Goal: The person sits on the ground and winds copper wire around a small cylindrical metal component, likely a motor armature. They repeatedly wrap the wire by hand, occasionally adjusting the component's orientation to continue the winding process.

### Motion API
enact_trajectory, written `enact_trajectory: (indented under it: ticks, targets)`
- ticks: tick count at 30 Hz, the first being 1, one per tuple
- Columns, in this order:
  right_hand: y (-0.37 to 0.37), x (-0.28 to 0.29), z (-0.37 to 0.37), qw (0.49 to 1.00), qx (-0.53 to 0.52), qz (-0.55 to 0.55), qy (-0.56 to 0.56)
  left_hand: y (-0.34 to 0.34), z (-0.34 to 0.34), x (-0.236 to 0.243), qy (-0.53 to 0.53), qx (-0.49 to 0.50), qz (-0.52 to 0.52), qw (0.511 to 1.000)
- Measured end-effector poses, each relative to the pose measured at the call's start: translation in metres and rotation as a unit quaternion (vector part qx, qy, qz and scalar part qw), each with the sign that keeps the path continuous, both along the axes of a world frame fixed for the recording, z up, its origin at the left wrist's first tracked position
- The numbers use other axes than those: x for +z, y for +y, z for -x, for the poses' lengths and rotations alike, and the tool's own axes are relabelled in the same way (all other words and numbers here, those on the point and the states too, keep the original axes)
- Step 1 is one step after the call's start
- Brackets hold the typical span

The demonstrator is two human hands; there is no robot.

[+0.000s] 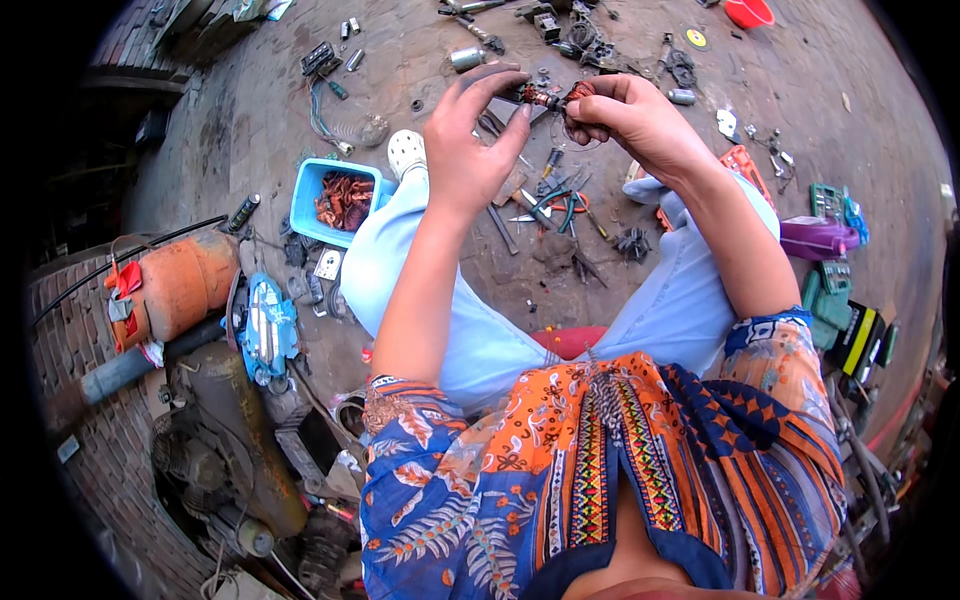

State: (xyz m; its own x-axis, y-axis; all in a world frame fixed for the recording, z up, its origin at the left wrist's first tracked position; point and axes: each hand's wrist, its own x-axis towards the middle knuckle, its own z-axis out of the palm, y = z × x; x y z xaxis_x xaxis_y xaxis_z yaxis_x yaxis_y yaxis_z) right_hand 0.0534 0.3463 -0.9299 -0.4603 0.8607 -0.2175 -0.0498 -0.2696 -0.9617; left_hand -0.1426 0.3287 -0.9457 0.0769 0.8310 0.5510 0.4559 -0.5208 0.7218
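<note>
Out in front of me, both hands hold a small motor armature (pixel 541 97) with a shaft and reddish copper windings. My left hand (pixel 472 135) has its left end between the thumb and fingers; the fingertips are dark with grime. At the other end, my right hand (pixel 628 118) pinches a bunch of copper wire (pixel 579 94) on the armature. The fingers hide part of both ends. Beneath the hands, pliers (pixel 570 203) with orange-and-black handles lie among screwdrivers and other hand tools on the ground.
A blue basin (pixel 308 205) of copper wire scraps stands by my left shoe (pixel 406 152). Farther left lies an orange gas cylinder (pixel 190 283). Metal motor parts (pixel 590 45) are strewn ahead. To the right are a purple container (pixel 815 238) and green tool cases (pixel 826 305).
</note>
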Motion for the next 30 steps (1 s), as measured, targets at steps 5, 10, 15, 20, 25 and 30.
enact_trajectory:
  ticks: [5,10,15,20,25,30]
  targets:
    - [-0.003,0.006,-0.002,1.000,0.003,-0.013,-0.016,0.000,-0.005,0.000,0.033,0.011,-0.019,0.999]
    - [-0.005,0.008,-0.002,0.998,0.005,-0.048,-0.048,0.000,-0.007,-0.002,0.054,0.022,-0.038,0.998]
    - [-0.011,0.009,0.001,0.992,-0.021,-0.096,-0.081,0.001,-0.008,-0.001,0.053,0.016,-0.054,0.997]
    - [-0.017,0.017,0.003,0.961,-0.039,-0.220,-0.163,-0.001,-0.007,-0.002,0.028,-0.015,-0.048,0.998]
    - [-0.018,0.014,0.003,0.938,-0.049,-0.289,-0.187,-0.001,-0.006,-0.001,0.012,-0.041,-0.043,0.998]
    - [-0.019,0.021,-0.003,0.959,-0.028,-0.230,-0.162,-0.003,-0.009,-0.002,-0.063,-0.074,0.010,0.995]
